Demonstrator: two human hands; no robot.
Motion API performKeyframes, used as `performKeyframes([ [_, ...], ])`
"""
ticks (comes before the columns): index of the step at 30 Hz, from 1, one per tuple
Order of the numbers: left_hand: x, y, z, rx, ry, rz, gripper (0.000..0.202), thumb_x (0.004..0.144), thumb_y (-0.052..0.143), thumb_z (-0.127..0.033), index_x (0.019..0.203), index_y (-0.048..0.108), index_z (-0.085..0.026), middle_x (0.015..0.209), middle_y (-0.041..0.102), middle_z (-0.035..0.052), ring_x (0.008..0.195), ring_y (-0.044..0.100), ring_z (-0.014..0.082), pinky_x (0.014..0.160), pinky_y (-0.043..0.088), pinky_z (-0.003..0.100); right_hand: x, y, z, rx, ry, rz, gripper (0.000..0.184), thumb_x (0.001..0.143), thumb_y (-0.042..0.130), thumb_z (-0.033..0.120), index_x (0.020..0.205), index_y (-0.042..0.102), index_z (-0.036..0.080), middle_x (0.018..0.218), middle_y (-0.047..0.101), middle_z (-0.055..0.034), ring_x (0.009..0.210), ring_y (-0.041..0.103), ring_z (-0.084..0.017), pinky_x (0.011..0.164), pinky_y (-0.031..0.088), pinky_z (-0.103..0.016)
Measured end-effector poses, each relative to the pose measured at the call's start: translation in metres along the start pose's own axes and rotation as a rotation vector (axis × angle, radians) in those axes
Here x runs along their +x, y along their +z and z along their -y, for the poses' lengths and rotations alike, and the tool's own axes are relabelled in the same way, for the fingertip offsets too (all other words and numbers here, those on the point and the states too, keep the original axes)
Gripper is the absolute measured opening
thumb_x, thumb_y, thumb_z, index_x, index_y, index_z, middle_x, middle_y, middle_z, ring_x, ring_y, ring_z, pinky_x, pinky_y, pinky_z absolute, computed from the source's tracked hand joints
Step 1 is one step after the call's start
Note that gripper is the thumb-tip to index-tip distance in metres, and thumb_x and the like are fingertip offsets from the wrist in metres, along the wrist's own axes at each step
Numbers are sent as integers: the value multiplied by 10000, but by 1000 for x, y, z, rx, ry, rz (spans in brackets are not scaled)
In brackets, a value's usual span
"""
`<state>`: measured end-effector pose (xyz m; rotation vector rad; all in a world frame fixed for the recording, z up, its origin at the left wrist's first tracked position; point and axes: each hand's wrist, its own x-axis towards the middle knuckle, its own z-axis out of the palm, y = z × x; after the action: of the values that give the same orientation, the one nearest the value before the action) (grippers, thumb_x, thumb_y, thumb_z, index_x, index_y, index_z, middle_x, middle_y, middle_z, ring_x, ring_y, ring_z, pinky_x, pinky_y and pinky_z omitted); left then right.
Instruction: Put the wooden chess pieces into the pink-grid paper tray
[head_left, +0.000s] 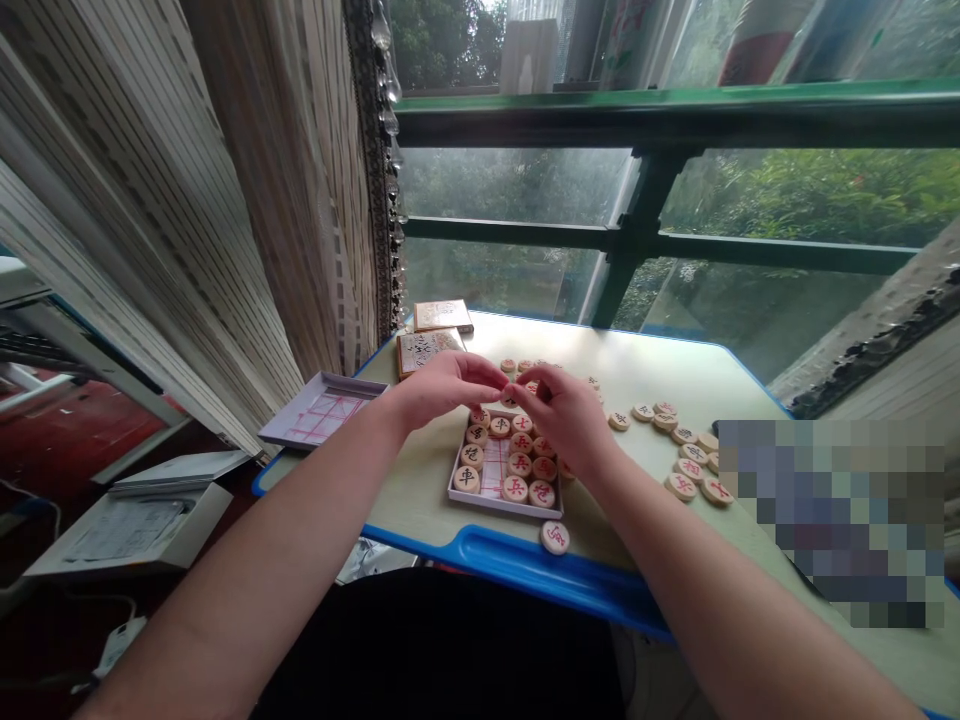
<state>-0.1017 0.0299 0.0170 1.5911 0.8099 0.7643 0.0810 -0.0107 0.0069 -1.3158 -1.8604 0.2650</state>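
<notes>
My left hand [450, 385] and my right hand [564, 412] meet at the fingertips over the far end of a shallow open box [506, 508]. Thumbs and fingers are pinched together on both hands. A Chinese chess piece [508, 399] shows just under the fingertips; I cannot tell whether it is gripped or lies behind. Inside the box, round wooden pieces form columns: black-marked ones such as a chariot piece [466, 479] on the left, red-marked ones such as a soldier piece [514, 488] on the right. Between them the box's printed bottom [494, 470] is bare.
One loose red piece [555, 537] lies near the table's blue front groove [525, 575]. More pieces [681, 486] are scattered on the right, beside a pixelated object [840, 530]. The box lid [322, 410] lies left; two small boxes [431, 350] stand behind. A window [517, 185] backs the table.
</notes>
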Motion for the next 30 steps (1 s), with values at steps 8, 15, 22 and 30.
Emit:
performKeyframes([
  [8, 1, -1, 2, 116, -18, -114, 264, 629, 775, -269, 840, 695, -133, 829, 715, 64, 799, 653, 159, 751, 509, 308, -1, -7, 2, -6, 49, 11, 320, 812, 559, 470, 734, 672, 181, 531, 575, 1, 490, 461, -116, 508, 316, -247],
  [15, 1, -3, 3, 269, -91, -72, 209, 633, 751, -256, 804, 696, -149, 813, 719, 59, 777, 657, 167, 741, 516, 319, -1, -13, -1, -52, 82, -71, 307, 825, 516, 416, 694, 654, 175, 559, 602, -16, 516, 484, -123, 520, 318, -250],
  [22, 0, 0, 1, 406, -94, -42, 186, 662, 710, -248, 826, 701, -161, 838, 720, 52, 786, 654, 167, 727, 521, 302, 2, -19, -6, -94, 186, -199, 300, 792, 523, 400, 622, 627, 175, 518, 569, -5, 487, 464, -121, 498, 316, -252],
  [30, -2, 0, 0, 581, -127, -3, 236, 669, 685, -352, 828, 716, -180, 826, 715, 48, 797, 650, 193, 695, 501, 296, 9, -25, -24, -164, 344, -151, 304, 811, 479, 370, 732, 691, 167, 666, 662, -51, 619, 559, -167, 546, 356, -270],
])
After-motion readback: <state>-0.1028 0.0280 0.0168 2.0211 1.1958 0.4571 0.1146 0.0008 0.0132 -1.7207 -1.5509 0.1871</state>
